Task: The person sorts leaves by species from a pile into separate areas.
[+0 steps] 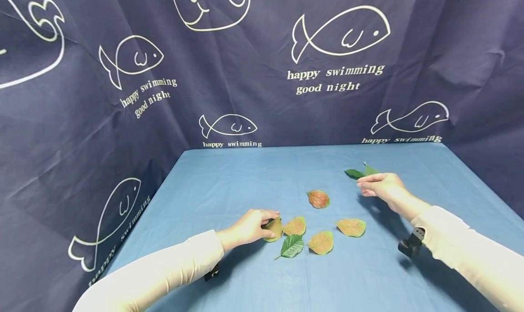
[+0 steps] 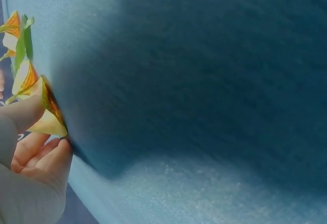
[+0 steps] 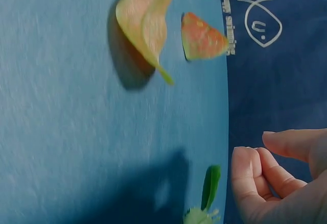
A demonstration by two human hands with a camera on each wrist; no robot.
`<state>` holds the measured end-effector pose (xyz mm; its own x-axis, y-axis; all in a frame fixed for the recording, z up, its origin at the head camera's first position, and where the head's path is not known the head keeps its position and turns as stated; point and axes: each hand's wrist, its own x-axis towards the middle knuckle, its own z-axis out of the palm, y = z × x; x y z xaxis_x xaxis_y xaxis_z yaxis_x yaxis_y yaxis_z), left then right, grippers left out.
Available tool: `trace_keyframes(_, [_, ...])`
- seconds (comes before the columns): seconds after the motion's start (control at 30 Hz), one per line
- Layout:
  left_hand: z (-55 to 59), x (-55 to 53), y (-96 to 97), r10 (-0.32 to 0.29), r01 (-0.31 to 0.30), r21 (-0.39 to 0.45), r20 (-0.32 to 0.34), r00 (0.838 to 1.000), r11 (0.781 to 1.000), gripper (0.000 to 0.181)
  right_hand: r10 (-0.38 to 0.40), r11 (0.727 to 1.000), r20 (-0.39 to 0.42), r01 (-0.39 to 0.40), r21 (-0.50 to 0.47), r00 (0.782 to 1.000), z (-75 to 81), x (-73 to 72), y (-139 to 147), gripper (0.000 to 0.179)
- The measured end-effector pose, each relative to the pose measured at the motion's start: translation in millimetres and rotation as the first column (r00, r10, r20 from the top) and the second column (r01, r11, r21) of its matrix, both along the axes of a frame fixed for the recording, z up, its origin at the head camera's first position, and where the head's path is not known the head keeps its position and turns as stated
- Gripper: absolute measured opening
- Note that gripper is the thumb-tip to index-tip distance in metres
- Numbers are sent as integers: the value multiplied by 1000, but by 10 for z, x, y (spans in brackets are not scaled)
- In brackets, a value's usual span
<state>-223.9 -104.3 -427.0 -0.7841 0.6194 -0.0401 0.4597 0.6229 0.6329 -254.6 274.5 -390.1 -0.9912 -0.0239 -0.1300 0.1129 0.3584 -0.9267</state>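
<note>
My left hand (image 1: 244, 229) is at a yellow-brown leaf (image 1: 275, 229) on the blue cloth, with thumb and fingertips pinching its edges. In the left wrist view, that leaf (image 2: 49, 123) appears between the thumb and a finger. Over at the right, my right hand (image 1: 386, 188) is beside a dark green leaf (image 1: 354, 173) and a lighter green leaf (image 1: 370, 170). The right wrist view shows a gap between thumb and bent fingers of that hand (image 3: 281, 175), with no leaf in it; the dark green leaf (image 3: 210, 187) lies apart from the fingertips.
Between the hands lie a yellow leaf (image 1: 294, 226), a serrated green leaf (image 1: 292, 246), an orange-yellow leaf (image 1: 321, 243), another yellowish leaf (image 1: 352, 227) and a reddish leaf (image 1: 318, 199). A navy curtain (image 1: 262, 75) with fish prints hangs behind the blue table (image 1: 229, 175).
</note>
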Motion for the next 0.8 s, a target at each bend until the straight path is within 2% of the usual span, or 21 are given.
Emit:
trace_keyframes(0.33, [9,0,27,-4,4,-32,-19,1000,999,50,97,990,-12,-98,-103,995,-5,114,-255,44])
trace_keyframes(0.6, [6,17,22,3,-5,-51,-24,1000,999,49,170,985,-32,-171,-32,985,88,282,-555,41])
trace_keyframes(0.8, [-9,15,7,2,-4,-52,-42,999,999,49,226,974,-13,-226,-26,974,98,419,-778,40])
